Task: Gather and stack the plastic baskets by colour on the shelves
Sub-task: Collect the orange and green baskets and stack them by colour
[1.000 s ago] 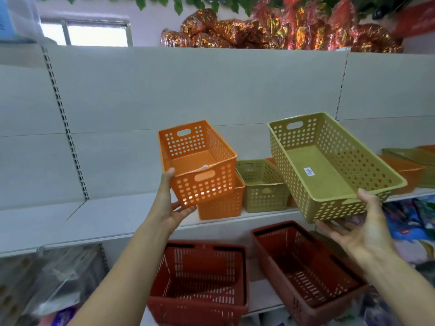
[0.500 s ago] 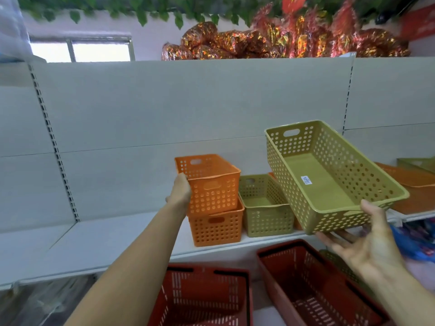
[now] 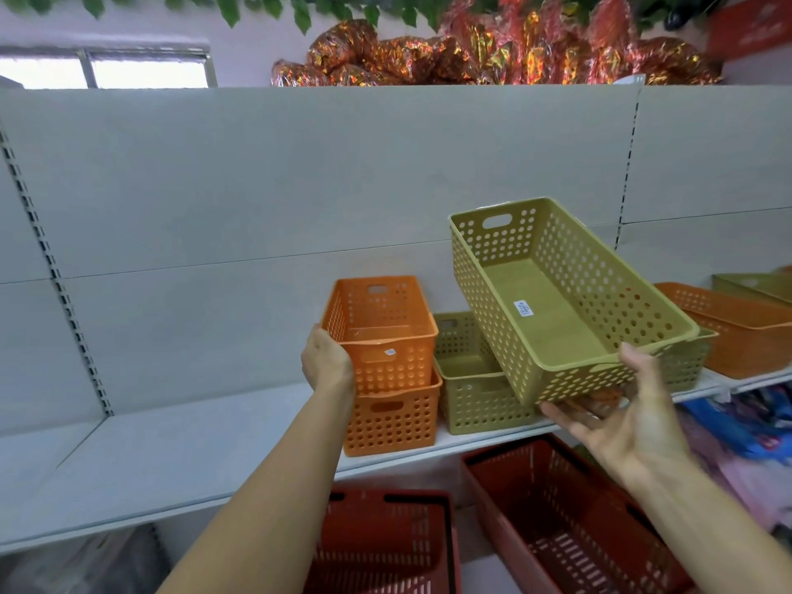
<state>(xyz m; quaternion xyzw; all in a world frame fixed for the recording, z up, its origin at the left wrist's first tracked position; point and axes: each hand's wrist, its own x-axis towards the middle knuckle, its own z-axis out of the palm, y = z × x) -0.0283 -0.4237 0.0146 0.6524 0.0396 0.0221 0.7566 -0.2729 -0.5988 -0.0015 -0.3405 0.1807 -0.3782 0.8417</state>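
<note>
Now the left hand (image 3: 328, 362) grips the near left corner of the small orange basket (image 3: 381, 332), which sits nested in a second orange basket (image 3: 392, 415) on the white shelf (image 3: 171, 456). The fingers are hidden behind the basket wall, so how tightly they curl I cannot tell.

The right hand (image 3: 625, 415) holds the large olive-green basket (image 3: 557, 306) in the air: the thumb lies over the near rim and the straight fingers support it from below. This basket is tilted, its far end higher. Its long axis runs away from the person and a little to the left.

The relation that matters, in my judgement, is this: a small olive-green basket (image 3: 471, 379) stands on the shelf just beside the orange stack, below and to the left of the held basket, partly under its near left corner. A further green basket (image 3: 681, 362) stands behind the held one, mostly hidden. The right hand is the nearer one to both. The held basket looks longer than the small one, so nesting there seems doubtful.
</note>
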